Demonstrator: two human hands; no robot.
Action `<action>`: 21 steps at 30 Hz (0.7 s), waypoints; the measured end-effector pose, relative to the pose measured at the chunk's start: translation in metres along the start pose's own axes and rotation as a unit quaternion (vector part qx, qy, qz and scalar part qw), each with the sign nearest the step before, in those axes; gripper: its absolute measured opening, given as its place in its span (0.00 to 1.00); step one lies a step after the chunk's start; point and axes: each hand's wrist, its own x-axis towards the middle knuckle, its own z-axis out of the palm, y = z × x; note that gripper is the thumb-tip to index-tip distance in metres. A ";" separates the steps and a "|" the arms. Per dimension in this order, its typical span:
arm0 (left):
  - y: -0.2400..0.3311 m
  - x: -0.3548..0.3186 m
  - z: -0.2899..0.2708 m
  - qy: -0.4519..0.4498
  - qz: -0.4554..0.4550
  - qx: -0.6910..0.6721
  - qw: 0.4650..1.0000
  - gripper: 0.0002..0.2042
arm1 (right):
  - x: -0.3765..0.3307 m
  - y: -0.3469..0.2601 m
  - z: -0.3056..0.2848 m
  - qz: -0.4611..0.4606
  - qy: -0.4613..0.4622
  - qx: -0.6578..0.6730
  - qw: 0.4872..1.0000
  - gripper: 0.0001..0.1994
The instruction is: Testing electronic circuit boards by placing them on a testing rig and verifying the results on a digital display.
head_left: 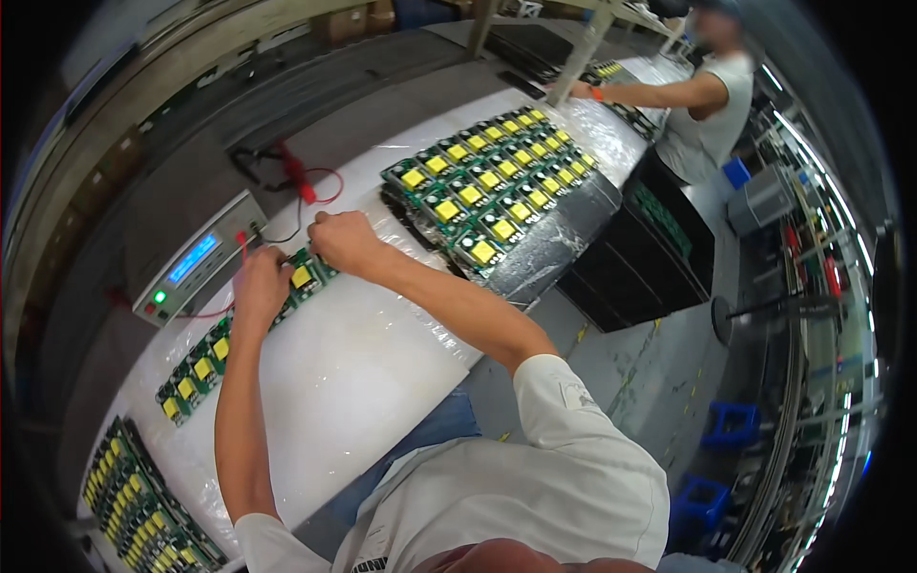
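Fingers [321, 232] curled, left hand [262, 284], right hand [348, 243] at knobbly green circuit strip [223, 348]; grip unclear.

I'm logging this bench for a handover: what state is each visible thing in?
Bench meter: on, screen and green light lit
Row of circuit boards: lying on the white worktop
Left hand: fingers bent over the row
Right hand: fingers curled at the row's end
Red clips: apart from the row
Larger board array: laid out, yellow parts up

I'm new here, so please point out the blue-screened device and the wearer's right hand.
Blue-screened device [196, 257], head view: on its screen.
Wearer's right hand [345, 241], head view: back of the hand.
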 end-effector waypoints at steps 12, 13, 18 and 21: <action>0.205 -0.023 0.014 -0.001 0.214 -0.093 0.972 0.08 | -0.194 0.166 -0.232 0.128 0.090 -0.035 0.987 0.09; 0.241 -0.012 0.026 -0.026 0.242 -0.096 0.965 0.08 | -0.221 0.203 -0.245 0.177 0.061 -0.074 0.980 0.10; 0.384 0.051 0.111 -0.033 0.329 -0.111 0.937 0.12 | -0.289 0.343 -0.272 0.289 0.033 -0.146 0.945 0.09; 0.449 0.094 0.150 -0.029 0.335 -0.101 0.936 0.13 | -0.288 0.396 -0.270 0.280 0.035 -0.161 0.946 0.08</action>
